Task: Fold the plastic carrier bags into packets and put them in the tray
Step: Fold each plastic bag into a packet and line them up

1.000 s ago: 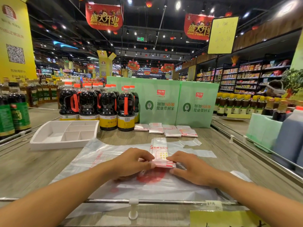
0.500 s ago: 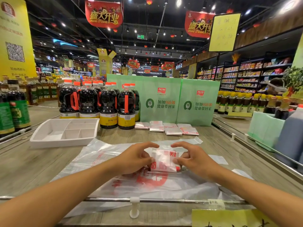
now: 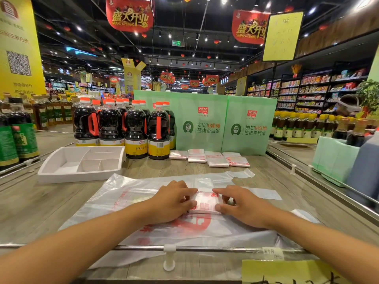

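Bottles point(image 3: 135, 130) stand behind the tray point(image 3: 78, 177), beyond the packet point(image 3: 206, 203).

Red banners point(image 3: 129, 14) read "GRAND OPENING"; green bags point(image 3: 184, 107) seemingly say "加加".

packet point(image 3: 206, 202) side under left hand point(image 3: 174, 202)

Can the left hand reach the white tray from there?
Probably yes: the tray lies ahead and left of the left hand, with only flat bag and counter between. That hand now grips the packet, though.
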### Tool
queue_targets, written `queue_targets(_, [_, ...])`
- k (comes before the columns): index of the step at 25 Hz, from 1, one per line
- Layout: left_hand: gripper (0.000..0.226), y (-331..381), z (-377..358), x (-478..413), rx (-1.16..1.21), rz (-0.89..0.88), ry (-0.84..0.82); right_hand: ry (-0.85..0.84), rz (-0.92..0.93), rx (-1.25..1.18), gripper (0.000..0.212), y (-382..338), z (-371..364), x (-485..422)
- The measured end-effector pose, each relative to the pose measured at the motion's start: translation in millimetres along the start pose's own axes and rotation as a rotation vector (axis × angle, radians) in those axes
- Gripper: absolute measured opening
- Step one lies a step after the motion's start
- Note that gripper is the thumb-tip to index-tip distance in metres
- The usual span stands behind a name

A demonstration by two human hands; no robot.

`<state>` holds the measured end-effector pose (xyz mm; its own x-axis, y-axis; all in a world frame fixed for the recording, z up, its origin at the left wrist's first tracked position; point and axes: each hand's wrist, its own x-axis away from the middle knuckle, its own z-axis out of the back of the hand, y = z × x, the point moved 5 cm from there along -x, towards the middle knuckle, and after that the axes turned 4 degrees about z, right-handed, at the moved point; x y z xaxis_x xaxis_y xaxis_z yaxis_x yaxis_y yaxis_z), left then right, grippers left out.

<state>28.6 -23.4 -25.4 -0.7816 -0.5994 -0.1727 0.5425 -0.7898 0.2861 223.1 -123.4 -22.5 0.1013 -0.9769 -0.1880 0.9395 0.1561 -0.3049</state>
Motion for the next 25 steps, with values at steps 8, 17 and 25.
queue_targets(8, [0.061,-9,-16,2,-0.205,0.062,-0.338,-0.183,-0.001,0.158,0.085,9,-8,0])
queue_targets(17, [0.071,-7,-14,7,-0.121,0.008,-0.303,-0.233,0.047,0.179,0.073,7,-13,5])
queue_targets(25, [0.053,2,5,8,0.089,-0.117,-0.109,-0.065,0.116,0.062,0.065,-6,3,9])
